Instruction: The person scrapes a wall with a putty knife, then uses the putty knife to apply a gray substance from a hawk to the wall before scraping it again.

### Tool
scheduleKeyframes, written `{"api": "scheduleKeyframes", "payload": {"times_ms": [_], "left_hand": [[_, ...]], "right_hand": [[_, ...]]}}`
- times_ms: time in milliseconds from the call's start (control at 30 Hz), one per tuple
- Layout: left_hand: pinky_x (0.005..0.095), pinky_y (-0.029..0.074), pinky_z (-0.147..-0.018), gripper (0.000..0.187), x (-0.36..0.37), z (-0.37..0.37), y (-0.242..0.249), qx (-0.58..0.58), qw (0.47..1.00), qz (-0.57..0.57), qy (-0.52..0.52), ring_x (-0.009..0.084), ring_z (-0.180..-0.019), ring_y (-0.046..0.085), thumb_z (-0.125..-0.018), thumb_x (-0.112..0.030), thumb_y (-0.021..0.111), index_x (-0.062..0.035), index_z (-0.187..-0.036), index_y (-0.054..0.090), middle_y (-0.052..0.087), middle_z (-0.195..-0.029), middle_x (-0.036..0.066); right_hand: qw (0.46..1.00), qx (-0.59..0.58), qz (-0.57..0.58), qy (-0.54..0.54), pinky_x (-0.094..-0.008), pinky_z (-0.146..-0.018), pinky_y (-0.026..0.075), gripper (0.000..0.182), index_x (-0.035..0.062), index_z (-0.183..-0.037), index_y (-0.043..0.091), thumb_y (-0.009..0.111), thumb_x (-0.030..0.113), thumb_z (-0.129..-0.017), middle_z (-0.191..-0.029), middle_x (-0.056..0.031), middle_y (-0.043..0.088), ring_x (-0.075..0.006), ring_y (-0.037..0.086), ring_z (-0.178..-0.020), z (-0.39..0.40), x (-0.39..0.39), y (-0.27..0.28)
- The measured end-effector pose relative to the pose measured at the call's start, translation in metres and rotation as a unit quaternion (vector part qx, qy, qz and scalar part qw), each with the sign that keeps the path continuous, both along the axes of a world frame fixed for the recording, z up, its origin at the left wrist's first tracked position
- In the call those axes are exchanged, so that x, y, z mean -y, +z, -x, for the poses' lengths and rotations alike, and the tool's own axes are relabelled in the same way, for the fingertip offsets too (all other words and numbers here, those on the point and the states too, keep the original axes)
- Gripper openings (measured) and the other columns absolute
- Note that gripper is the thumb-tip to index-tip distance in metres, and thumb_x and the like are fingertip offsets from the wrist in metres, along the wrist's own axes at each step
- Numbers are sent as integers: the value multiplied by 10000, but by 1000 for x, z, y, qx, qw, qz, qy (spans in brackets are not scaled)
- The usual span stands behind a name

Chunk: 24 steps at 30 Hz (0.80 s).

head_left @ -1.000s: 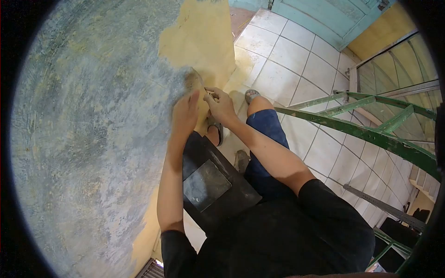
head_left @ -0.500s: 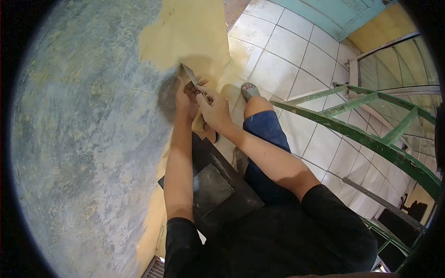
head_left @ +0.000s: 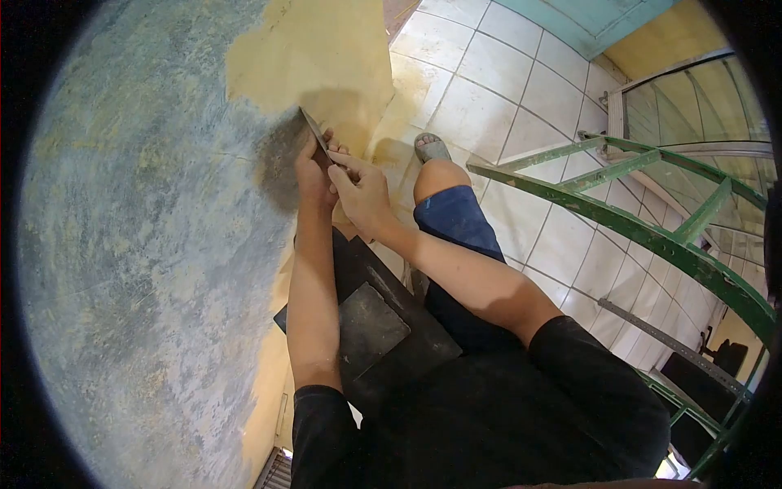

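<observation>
A putty knife (head_left: 313, 127) with a thin metal blade points up and away, seen nearly edge-on. My right hand (head_left: 362, 194) is closed around its handle end, which the fingers mostly hide. My left hand (head_left: 312, 175) is closed about the blade, thumb on the left side and curled fingers on the right; how firmly it presses cannot be seen. Both hands are close together beside the wall (head_left: 163, 212), which is mottled grey-blue with a yellow area. Below my forearms, a dark flat board (head_left: 395, 285) with a square patch lies over my lap.
A green ladder (head_left: 619, 208) slants across the right side over the white tiled floor (head_left: 497, 69). A metal strip (head_left: 660, 346) lies below it. At the upper right are a teal panel (head_left: 586, 20) and a framed glass panel (head_left: 692, 106).
The putty knife has turned from showing its blade face to nearly edge-on. Both hands sit slightly farther left in view, and the left fingers have shifted around the blade.
</observation>
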State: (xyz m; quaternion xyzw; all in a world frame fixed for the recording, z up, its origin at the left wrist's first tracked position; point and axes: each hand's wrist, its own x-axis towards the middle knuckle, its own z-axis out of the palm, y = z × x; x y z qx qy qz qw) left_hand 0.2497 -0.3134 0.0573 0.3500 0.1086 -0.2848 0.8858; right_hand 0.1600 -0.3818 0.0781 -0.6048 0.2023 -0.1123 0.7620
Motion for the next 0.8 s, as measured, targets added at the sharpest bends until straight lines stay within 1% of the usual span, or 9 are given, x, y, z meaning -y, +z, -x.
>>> {"api": "scheduleKeyframes", "payload": {"times_ms": [33,167,200,233,367,467,533,633,800], "left_hand": [[314,479,-582,348,0,1,-1,3,1000,-13,8,208,-679,550,-1000,-356,421,-34,-1048,544,540,-720,38],[331,491,-616,290,2,1,2,-1,1000,-4,15,220,-692,555,-1003,-330,414,-68,-966,532,542,-728,43],[331,491,-616,290,3,1,2,-2,1000,-3,14,220,-692,555,-1003,-330,414,-68,-966,532,542,-728,43],[326,486,-617,280,5,1,3,-8,1000,3,14,218,-690,550,-1006,-324,409,-75,-942,521,536,-725,43],[305,458,-609,273,8,-3,3,-23,999,37,13,205,-667,516,-1011,-322,401,-91,-896,491,503,-705,37],[294,432,-604,266,11,-4,3,-34,999,39,19,187,-641,481,-1012,-314,405,-94,-882,479,474,-685,29],[291,422,-599,257,11,-7,1,-17,999,49,5,179,-633,469,-1010,-305,408,-95,-877,476,464,-680,26],[285,406,-592,242,9,-18,-8,-1,997,79,-21,164,-622,450,-1008,-286,415,-96,-869,469,447,-671,21],[279,391,-585,225,11,-19,-7,-3,994,105,-30,158,-614,437,-1004,-273,422,-96,-872,462,437,-667,22]], "right_hand": [[1000,21,-11,-1,-218,-595,439,328,-40,-1220,619,566,112,-935,-744,-19,618,-65,554,-664,-1,0,-2],[1000,13,0,9,-212,-602,435,322,-49,-1216,619,558,101,-939,-747,-13,607,-64,544,-669,-1,2,0],[1000,11,-21,9,-211,-605,433,321,-50,-1219,617,554,95,-940,-743,-10,600,-63,538,-669,-2,1,-1],[999,8,-41,9,-209,-608,432,320,-50,-1223,615,551,89,-942,-739,-6,593,-62,533,-669,-3,0,-2],[999,-7,-34,15,-207,-614,431,324,-52,-1234,606,546,78,-944,-745,-2,588,-58,527,-680,-4,2,6],[999,-9,-35,7,-210,-606,431,321,-50,-1226,613,549,82,-941,-726,-1,584,-57,523,-666,-5,1,5],[1000,2,7,-25,-214,-588,426,310,-48,-1205,628,557,88,-936,-700,-4,582,-57,521,-649,-7,-2,1],[998,-35,-39,-27,-218,-572,421,308,-43,-1198,636,564,96,-933,-685,-6,584,-55,517,-635,-11,-1,19],[999,-18,-23,-23,-222,-561,417,310,-43,-1195,636,566,106,-933,-689,-5,588,-49,511,-629,-13,-1,8]]}}
